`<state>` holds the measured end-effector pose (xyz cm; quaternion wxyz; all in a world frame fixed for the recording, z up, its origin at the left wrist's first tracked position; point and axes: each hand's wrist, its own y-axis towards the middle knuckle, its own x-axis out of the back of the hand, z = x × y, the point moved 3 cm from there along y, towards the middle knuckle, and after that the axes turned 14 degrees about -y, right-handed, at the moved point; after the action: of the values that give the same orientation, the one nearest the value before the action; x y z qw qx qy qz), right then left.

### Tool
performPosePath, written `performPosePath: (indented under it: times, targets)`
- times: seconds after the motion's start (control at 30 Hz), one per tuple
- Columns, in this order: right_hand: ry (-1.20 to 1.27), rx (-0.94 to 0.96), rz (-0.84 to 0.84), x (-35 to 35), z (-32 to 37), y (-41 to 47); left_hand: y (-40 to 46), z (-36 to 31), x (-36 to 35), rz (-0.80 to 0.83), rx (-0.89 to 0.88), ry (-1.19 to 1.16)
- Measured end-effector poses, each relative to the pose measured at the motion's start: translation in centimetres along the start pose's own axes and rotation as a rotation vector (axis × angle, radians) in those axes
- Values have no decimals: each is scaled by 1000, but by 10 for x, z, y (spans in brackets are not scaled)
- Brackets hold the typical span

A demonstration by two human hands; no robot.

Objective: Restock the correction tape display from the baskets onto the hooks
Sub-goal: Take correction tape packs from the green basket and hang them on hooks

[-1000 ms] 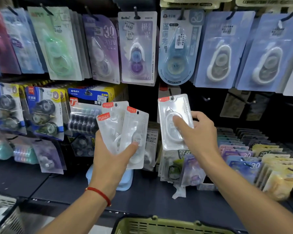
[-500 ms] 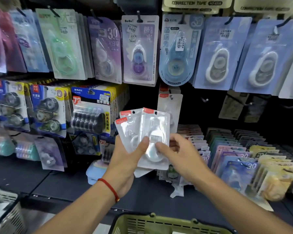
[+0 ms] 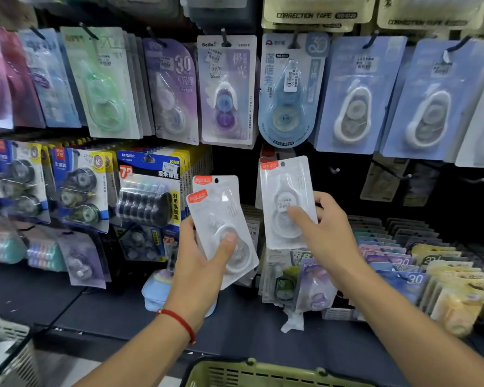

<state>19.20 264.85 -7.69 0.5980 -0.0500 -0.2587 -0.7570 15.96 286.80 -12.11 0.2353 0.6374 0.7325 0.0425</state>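
Head view: shop display of correction tape, hands at frame centre.
Left hand (image 3: 199, 263): fingers curled round 2 clear packs (image 3: 221, 227), fanned with hang-holes up, thumb across the front; apparently stock waiting its turn.
Right hand (image 3: 327, 236): pinches 1 clear pack (image 3: 287, 202), thumb in front, lifted upright toward the dark gap centre right, likely for hooking.
Bare hook (image 3: 334, 170): just right of that pack.
Basket (image 3: 263, 372): green rim, bottom centre.

1. The clear white blister packs with red labels (image 3: 287, 202) looked like glossy, smooth plastic.
2. The olive-green slotted basket (image 3: 263, 372) was matt plastic.
3. The dark shelf board (image 3: 109, 311) looked matt too.
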Motion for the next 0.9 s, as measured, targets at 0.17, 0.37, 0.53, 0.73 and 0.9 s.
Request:
performPosePath:
  times: [0.17,0.37,0.53,0.73,0.9]
  targets:
    - [45,7,-55,3,3,5,-1,-7,2,-58,-24,4]
    - [-574,35,-74,3,-4,4,-2,-9,2,-83,-6,-6]
    - [-394,151,237,-13,0,-6,-3,-6,-2,-36,90,-79]
    - [-350,230,392,-35,0,-22,-5,-3,-5,15,140,-130]
    - [-184,108,217,-23,-8,-15,-2,0,-1,-9,160,-143]
